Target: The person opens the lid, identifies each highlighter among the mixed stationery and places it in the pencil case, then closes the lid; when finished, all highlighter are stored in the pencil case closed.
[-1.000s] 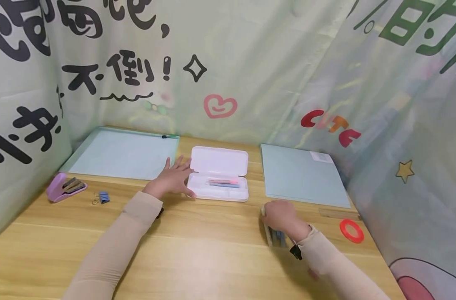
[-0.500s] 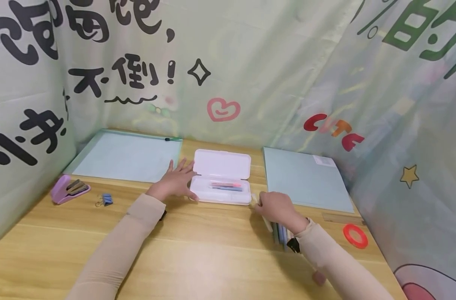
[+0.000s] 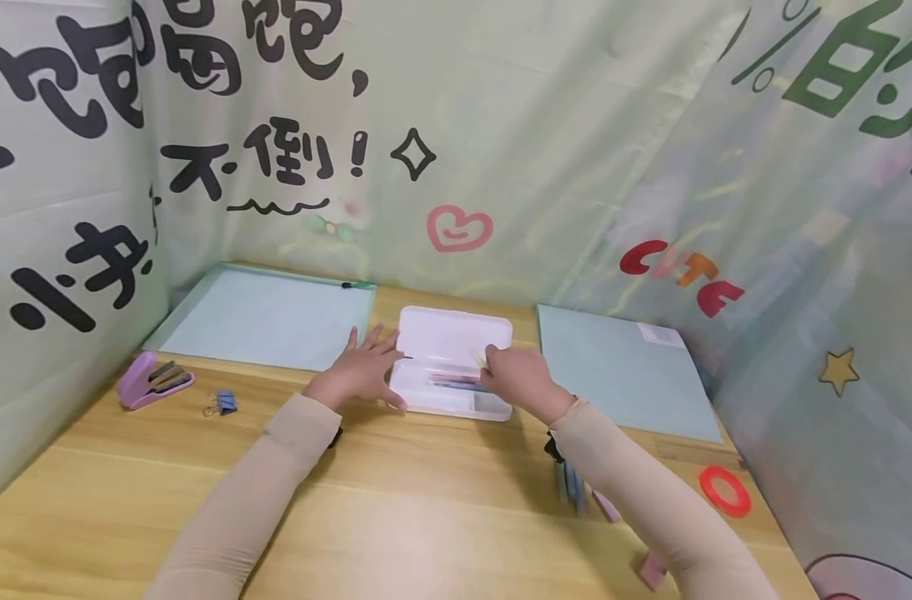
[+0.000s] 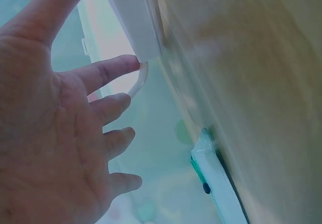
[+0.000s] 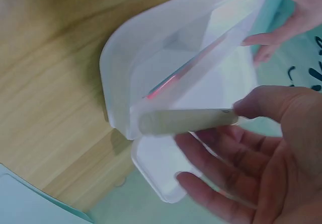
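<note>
A white pencil case (image 3: 435,402) lies with its lid (image 3: 443,332) raised, and several thin pens (image 3: 452,382) rest inside it. My left hand (image 3: 360,371) is spread at the case's left end, fingers straight, index fingertip at its corner in the left wrist view. Over the right part of the case, my right hand (image 3: 522,377) pinches a pale cream pen (image 5: 186,121) between thumb and fingers. In the right wrist view that pen spans the case's open side, slightly blurred.
Pale blue folders (image 3: 268,321) lie at back left and back right. A purple open stapler (image 3: 152,385) and a blue binder clip (image 3: 225,402) sit left. Blue pens (image 3: 570,487), a pink block (image 3: 653,572), a red ring (image 3: 724,490) and a ruler (image 3: 692,454) lie right.
My right hand has lifted the cream pen away from the other pens on the table and carried it left and back, over the case. The left hand has stayed at the case's end.
</note>
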Available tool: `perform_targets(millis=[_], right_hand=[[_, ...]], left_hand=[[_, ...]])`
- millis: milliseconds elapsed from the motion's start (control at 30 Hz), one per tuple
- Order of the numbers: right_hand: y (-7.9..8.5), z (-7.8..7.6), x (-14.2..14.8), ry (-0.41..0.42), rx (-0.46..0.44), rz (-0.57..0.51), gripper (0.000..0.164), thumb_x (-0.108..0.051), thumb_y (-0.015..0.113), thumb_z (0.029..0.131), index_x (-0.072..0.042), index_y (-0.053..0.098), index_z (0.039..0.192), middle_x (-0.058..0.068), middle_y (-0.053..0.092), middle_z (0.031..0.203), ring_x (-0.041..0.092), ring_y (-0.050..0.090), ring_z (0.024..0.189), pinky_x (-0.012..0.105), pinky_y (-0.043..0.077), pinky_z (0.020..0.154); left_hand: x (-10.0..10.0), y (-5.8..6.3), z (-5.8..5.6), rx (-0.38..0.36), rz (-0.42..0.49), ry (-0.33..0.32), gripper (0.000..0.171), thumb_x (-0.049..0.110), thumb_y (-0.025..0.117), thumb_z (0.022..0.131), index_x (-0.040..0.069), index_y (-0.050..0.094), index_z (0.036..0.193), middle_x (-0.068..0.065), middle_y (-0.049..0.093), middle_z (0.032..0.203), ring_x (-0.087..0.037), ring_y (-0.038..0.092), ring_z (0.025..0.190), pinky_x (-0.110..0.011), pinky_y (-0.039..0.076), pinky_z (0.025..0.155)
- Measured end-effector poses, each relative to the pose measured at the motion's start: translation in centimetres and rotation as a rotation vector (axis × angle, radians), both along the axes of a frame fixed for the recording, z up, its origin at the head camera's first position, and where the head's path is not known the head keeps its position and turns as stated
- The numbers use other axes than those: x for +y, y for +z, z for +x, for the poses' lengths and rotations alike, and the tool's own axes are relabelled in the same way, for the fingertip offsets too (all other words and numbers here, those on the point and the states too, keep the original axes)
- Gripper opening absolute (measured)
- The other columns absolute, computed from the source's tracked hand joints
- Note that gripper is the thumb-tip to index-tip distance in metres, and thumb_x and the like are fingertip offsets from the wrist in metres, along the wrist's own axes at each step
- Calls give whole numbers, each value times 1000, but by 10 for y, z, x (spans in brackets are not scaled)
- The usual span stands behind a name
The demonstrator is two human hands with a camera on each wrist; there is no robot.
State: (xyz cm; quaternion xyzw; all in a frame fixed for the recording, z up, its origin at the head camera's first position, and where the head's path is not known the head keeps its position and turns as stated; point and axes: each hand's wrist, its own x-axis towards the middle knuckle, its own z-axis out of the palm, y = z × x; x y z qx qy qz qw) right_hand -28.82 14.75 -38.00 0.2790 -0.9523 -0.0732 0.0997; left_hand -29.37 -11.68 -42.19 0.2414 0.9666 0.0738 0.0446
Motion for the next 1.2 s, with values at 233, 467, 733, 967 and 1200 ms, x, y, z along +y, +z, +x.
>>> perform_targets(millis=[233, 467, 733, 967, 1200], right_hand=[[-18, -27, -19, 184, 124, 68, 15, -21, 51, 82, -15, 48, 70, -5, 34, 46, 9, 28, 39, 24, 21, 34], [-33, -32, -32, 250, 172, 160, 11, -25, 56, 81, -16, 56, 75, -3, 47, 55, 13, 45, 48, 25, 35, 37], [-34, -31, -40, 235, 188, 218, 11, -25, 55, 82, -15, 58, 79, -2, 50, 62, 13, 47, 51, 27, 40, 39], [-38, -28, -41, 229, 172, 234, 13, -25, 53, 84, -14, 60, 85, -1, 51, 67, 12, 46, 53, 26, 39, 39], [-38, -24, -37, 203, 152, 243, 13, -25, 53, 85, -14, 61, 83, -1, 51, 67, 12, 46, 54, 25, 38, 39]], left_hand=[[1, 0, 0, -2, -2, 13, 98, 73, 54, 55, 16, 38, 132, -6, 5, 144, -28, -10, 128, -56, -11, 95], [2, 0, 1, -13, -3, 19, 98, 73, 54, 53, 16, 38, 132, -6, 5, 144, -28, -10, 128, -56, -10, 95], [1, 0, 0, -8, 5, 14, 98, 73, 53, 54, 16, 38, 132, -7, 5, 144, -28, -10, 128, -56, -11, 95], [1, 1, 0, -4, 1, 18, 99, 73, 53, 54, 16, 38, 132, -7, 5, 144, -29, -8, 129, -56, -10, 95], [1, -2, -2, 2, 4, 20, 98, 73, 54, 53, 16, 38, 132, -7, 6, 144, -29, -7, 129, -56, -10, 95]])
